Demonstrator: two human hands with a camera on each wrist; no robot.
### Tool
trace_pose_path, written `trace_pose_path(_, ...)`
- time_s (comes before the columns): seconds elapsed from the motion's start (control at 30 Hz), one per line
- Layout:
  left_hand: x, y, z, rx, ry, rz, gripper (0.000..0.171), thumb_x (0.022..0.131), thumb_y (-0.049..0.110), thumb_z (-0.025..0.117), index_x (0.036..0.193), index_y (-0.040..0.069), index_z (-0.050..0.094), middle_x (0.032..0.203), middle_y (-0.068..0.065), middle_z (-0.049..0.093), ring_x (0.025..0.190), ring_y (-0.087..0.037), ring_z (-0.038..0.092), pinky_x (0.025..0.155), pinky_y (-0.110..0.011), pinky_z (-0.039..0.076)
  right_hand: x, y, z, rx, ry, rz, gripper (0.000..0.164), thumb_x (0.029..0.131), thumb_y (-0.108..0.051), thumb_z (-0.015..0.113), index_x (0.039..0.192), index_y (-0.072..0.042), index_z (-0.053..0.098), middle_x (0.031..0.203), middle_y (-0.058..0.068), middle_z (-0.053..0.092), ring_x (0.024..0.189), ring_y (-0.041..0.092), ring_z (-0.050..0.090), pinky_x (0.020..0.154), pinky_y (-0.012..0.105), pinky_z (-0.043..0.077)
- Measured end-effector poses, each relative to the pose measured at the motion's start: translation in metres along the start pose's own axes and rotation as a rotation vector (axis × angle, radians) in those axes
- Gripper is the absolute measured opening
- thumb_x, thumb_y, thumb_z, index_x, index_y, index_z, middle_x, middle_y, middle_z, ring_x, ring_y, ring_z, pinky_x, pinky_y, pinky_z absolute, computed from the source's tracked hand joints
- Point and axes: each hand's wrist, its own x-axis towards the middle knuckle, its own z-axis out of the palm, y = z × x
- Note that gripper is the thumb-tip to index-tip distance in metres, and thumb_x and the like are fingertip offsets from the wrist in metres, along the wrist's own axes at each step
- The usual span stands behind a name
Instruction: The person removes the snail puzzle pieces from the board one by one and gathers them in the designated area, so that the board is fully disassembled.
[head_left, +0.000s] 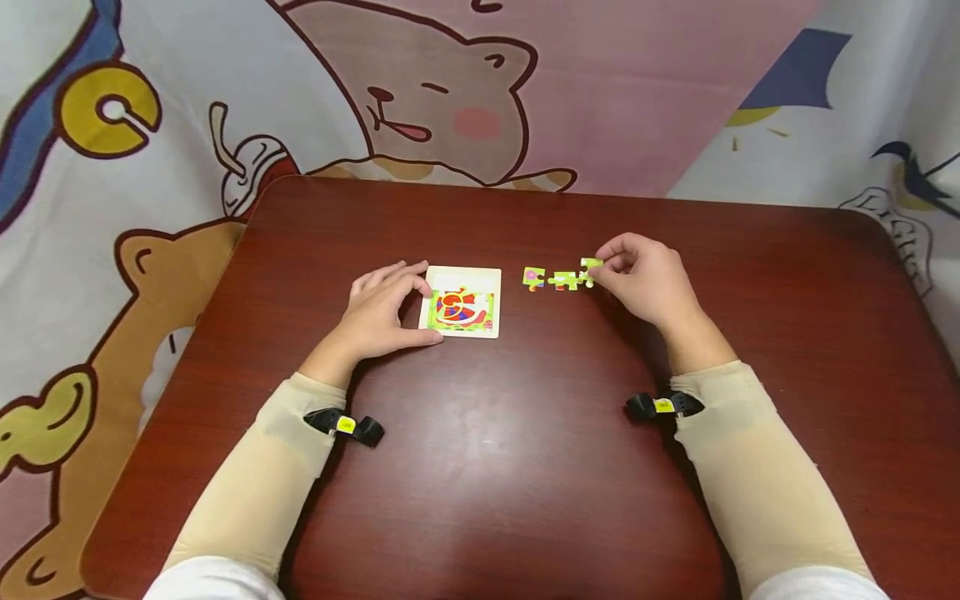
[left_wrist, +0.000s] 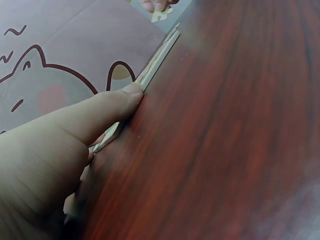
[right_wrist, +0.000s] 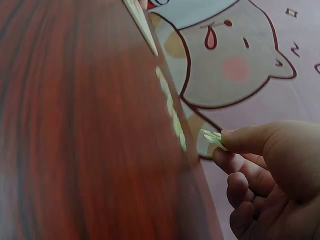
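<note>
A square puzzle tray (head_left: 461, 277) lies on the table, its lower part filled with a red, blue and green picture and its upper strip bare. My left hand (head_left: 382, 312) grips the tray's left side, thumb at the near corner and fingers at the far one. In the left wrist view the thumb (left_wrist: 117, 102) presses against the tray's edge (left_wrist: 160, 57). My right hand (head_left: 648, 279) pinches a green jigsaw piece (head_left: 590, 265) between thumb and fingertips. The right wrist view shows this piece (right_wrist: 213, 137) raised above the tabletop.
Between tray and right hand lie a loose piece with a pink flower (head_left: 533, 275) and another green piece (head_left: 564, 281). The brown table (head_left: 480, 467) meets a cartoon-printed cloth (head_left: 600, 92) at its far edge. A strapped camera sits on each wrist.
</note>
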Motion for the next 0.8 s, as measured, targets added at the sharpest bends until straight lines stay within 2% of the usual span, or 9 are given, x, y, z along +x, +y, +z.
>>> trace_pose_path(0.2, -0.002, -0.001, -0.002, 0.000, 0.011, 0.016, 0.058, 0.076, 0.057, 0.091, 0.113, 0.024, 0.060, 0.168, -0.001, 0.044, 0.156, -0.030, 0.032, 0.116, -0.062, 0.019, -0.005, 0.017, -0.009, -0.008, 0.010, 0.024, 0.022, 0.094, -0.024, 0.081, 0.109, -0.008, 0.077, 0.093, 0.009, 0.078, 0.078, 0.015, 0.065, 0.067, 0.026, 0.043)
trace_pose_path(0.37, -0.002, -0.001, -0.001, -0.018, 0.017, 0.056, 0.061, 0.076, 0.057, 0.091, 0.116, 0.023, 0.061, 0.167, -0.004, 0.044, 0.156, -0.033, 0.032, 0.117, -0.063, 0.018, -0.007, 0.027, -0.009, -0.021, -0.014, 0.060, 0.024, 0.094, -0.027, 0.081, 0.109, -0.008, 0.078, 0.092, 0.007, 0.078, 0.078, 0.013, 0.064, 0.068, 0.028, 0.043)
trace_pose_path(0.47, -0.001, -0.002, 0.000, -0.018, 0.007, 0.073, 0.066, 0.078, 0.058, 0.089, 0.126, 0.022, 0.063, 0.170, -0.004, 0.040, 0.157, -0.033, 0.030, 0.118, -0.063, 0.017, -0.007, 0.031, -0.008, -0.021, -0.014, 0.068, 0.025, 0.094, -0.027, 0.081, 0.109, -0.007, 0.078, 0.092, 0.007, 0.078, 0.078, 0.014, 0.064, 0.069, 0.029, 0.044)
trace_pose_path(0.63, -0.001, -0.003, 0.001, 0.012, -0.014, 0.076, 0.086, 0.080, 0.061, 0.086, 0.151, 0.021, 0.056, 0.173, -0.003, 0.034, 0.159, -0.032, 0.025, 0.120, -0.062, 0.014, -0.005, 0.034, -0.006, -0.024, 0.009, 0.059, 0.025, 0.093, -0.026, 0.081, 0.108, -0.007, 0.078, 0.091, 0.008, 0.078, 0.078, 0.015, 0.065, 0.069, 0.029, 0.044)
trace_pose_path(0.8, -0.003, -0.004, 0.000, 0.036, -0.034, 0.067, 0.094, 0.081, 0.060, 0.085, 0.159, 0.020, 0.051, 0.173, -0.001, 0.034, 0.160, -0.031, 0.023, 0.121, -0.061, 0.013, -0.005, 0.034, -0.003, -0.039, 0.010, 0.058, 0.024, 0.093, -0.026, 0.081, 0.108, -0.007, 0.078, 0.094, 0.009, 0.077, 0.079, 0.019, 0.066, 0.070, 0.031, 0.045)
